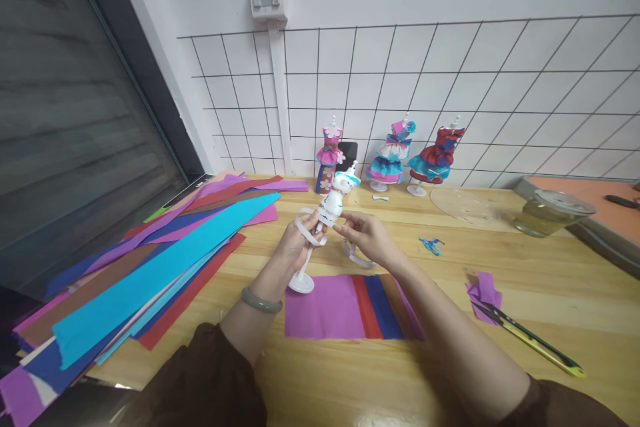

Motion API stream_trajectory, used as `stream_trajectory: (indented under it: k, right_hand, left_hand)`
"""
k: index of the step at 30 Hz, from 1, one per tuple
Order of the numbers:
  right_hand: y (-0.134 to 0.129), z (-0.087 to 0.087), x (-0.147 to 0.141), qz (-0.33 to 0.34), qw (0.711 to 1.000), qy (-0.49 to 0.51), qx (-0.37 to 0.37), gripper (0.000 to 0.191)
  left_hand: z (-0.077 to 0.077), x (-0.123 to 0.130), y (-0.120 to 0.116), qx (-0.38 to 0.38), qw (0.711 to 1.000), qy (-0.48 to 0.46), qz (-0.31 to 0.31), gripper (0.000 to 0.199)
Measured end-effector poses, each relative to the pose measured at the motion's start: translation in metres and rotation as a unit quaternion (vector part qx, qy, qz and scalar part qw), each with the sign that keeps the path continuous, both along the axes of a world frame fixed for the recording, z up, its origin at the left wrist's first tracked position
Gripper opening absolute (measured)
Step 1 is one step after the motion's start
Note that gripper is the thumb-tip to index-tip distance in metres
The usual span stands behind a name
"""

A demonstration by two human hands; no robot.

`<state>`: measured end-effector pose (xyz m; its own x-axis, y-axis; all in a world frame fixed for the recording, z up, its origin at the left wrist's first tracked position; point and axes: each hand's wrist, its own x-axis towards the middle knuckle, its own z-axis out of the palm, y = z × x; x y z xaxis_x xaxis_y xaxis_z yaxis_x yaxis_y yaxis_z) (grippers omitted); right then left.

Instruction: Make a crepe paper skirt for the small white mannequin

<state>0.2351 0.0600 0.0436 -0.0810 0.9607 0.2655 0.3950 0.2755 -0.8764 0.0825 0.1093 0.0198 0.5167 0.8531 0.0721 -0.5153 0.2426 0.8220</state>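
Observation:
A small white dress-form mannequin [331, 205] with a blue band at its top leans to the right, its round base [301, 283] low over the cloth. My left hand [295, 243] is closed around the lower end of the body. A thin white strip [306, 232] loops around the fingers of that hand and passes by the mannequin's hip. At the hip's right side, my right hand [367, 235] pinches the strip between thumb and fingers, and a loose curl hangs below. Beneath both hands lies a fabric piece [325, 310] in purple, red, blue and brown.
Long coloured fabric strips [165, 240] are heaped at left. Three dressed mannequins [393, 153] stand by the wall, near a phone [349, 155]. Yellow-handled scissors [535, 340] touch purple scraps [485, 297] at right. A lidded glass bowl [550, 212] and blue scrap [431, 246] lie beyond.

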Motion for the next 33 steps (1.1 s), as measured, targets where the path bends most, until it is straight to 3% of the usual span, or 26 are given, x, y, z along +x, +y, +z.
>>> stream_trajectory:
  k: [10,22,33]
  right_hand:
    - [0.009,-0.014,0.002,-0.005,0.996,0.090,-0.010,0.041]
    - [0.004,-0.007,-0.005,0.001,0.983,0.180,-0.031,0.035]
    - [0.005,-0.004,-0.001,0.039,0.972,0.214,-0.092,0.033]
  left_hand:
    - [-0.001,0.001,0.001,0.002,1.000,-0.011,0.002,0.022]
    - [0.002,-0.002,-0.003,-0.073,0.995,-0.049,-0.044,0.039]
    - [0.000,-0.004,0.000,-0.062,0.995,-0.026,-0.079,0.038]
